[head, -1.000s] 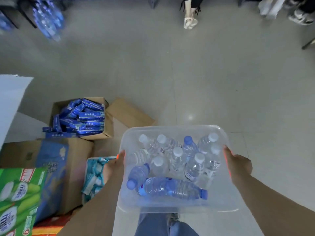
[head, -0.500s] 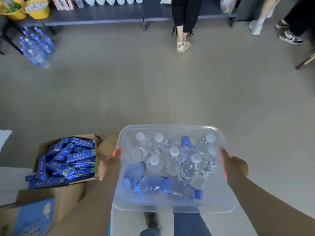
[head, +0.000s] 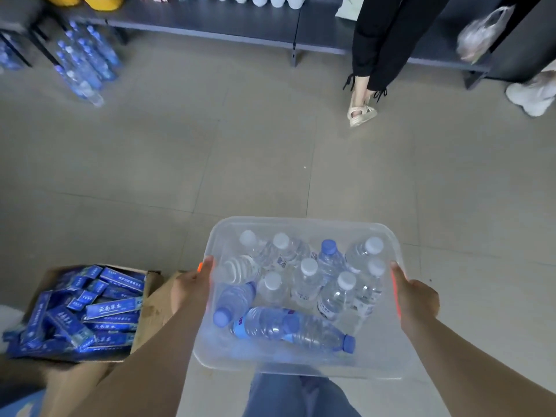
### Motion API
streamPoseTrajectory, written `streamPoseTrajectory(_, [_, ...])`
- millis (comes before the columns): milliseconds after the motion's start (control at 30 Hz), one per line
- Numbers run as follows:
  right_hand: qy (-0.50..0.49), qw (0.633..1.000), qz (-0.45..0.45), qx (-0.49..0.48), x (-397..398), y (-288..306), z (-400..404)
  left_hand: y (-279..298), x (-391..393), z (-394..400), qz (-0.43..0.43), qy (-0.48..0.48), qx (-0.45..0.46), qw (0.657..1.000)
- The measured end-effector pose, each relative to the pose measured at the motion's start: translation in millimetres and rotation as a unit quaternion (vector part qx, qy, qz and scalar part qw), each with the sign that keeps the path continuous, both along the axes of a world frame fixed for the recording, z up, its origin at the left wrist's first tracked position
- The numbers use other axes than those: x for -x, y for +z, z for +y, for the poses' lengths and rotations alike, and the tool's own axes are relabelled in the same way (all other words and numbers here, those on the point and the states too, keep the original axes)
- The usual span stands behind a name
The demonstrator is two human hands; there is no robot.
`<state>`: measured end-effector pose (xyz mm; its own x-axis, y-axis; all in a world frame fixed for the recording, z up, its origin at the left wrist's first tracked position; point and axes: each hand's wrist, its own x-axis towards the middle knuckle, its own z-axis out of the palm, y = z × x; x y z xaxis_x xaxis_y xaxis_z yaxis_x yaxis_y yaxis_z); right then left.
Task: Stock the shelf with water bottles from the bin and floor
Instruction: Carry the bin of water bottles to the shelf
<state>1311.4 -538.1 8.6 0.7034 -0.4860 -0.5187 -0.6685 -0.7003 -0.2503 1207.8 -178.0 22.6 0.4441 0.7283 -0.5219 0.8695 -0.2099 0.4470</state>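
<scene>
I carry a clear plastic bin [head: 301,364] in front of my body, above the floor. My left hand [head: 192,288] grips its left rim and my right hand [head: 416,299] grips its right rim. Inside are several water bottles [head: 307,284] with white or blue caps, some upright, and one [head: 288,328] lying flat along the near side. A pack of blue-labelled water bottles [head: 85,63] lies on the floor at the far left. A low dark shelf [head: 210,22] runs along the far wall.
An open cardboard box of blue packets [head: 87,311] sits on the floor to my left. A person in black trousers and sandals [head: 365,85] stands by the shelf, another person's white shoe [head: 531,96] is at far right. Grey tiled floor lies between me and the shelf.
The view has tilted up and moved forward: the shelf and floor bottles have come into sight and nearer, the boxes at left have slid back. Both hands keep holding the bin.
</scene>
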Motion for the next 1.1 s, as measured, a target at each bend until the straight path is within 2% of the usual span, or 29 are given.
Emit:
streamPoseTrajectory(67, [0.006,1.000,-0.013,0.004,-38.2,1.1,8.6,0.1,-31.9,7.1,-0.008,-0.004,-0.005,1.000])
streamPoseTrajectory(233, [0.021,1.000,-0.010,0.009,-128.3,2.1,43.1,-22.4,-106.6,45.3,0.018,0.055,0.033,0.998])
streamPoseTrajectory(500, [0.033,0.999,-0.012,0.017,-272.3,-0.6,152.4,-23.6,-245.3,151.2,0.002,0.071,0.041,0.997])
streamPoseTrajectory(700, [0.086,0.996,-0.013,0.016,-379.0,0.4,262.8,-19.3,-321.9,251.4,-0.015,0.116,0.024,0.993])
streamPoseTrajectory(933, [0.176,0.984,-0.005,-0.024,-494.3,-0.8,426.5,-17.3,-385.8,385.7,-0.018,0.178,0.001,0.984])
streamPoseTrajectory(1100, [0.154,0.985,-0.040,-0.061,-542.2,6.8,552.0,-12.3,-405.4,486.0,-0.008,0.219,-0.012,0.976])
